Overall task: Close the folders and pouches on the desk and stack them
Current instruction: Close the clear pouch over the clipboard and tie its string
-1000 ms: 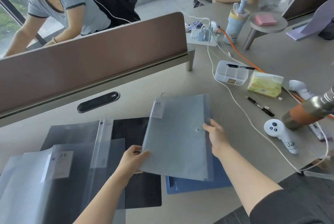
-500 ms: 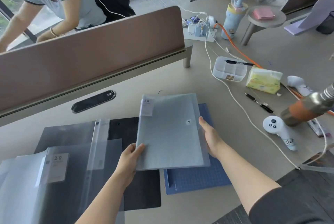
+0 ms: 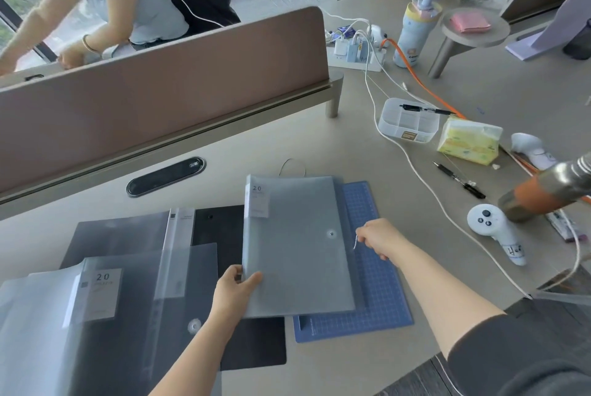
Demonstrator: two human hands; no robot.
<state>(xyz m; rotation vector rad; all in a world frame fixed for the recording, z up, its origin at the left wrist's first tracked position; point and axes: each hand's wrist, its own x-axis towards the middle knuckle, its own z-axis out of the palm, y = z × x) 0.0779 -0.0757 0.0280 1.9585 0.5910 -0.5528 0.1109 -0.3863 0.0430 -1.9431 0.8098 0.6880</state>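
Observation:
A grey translucent folder [image 3: 297, 245] with a "20" label and a small round button lies closed on a blue cutting mat [image 3: 380, 293]. My left hand [image 3: 235, 291] pinches its lower left corner. My right hand [image 3: 379, 237] hovers just past the folder's right edge, fingers pinched on a thin white string. To the left, another translucent folder [image 3: 96, 315] with a "20" label lies open over a black folder [image 3: 249, 344].
A brown divider panel [image 3: 160, 95] runs along the desk's far side. To the right lie a white cable [image 3: 415, 168], a clear organiser box [image 3: 407, 120], a tissue pack [image 3: 468, 139], a pen [image 3: 459, 179], a white controller [image 3: 494, 231] and an orange-and-steel bottle [image 3: 543, 191].
The grey folder has come down from the air onto the blue mat. My right hand has left its edge and now pinches the white string.

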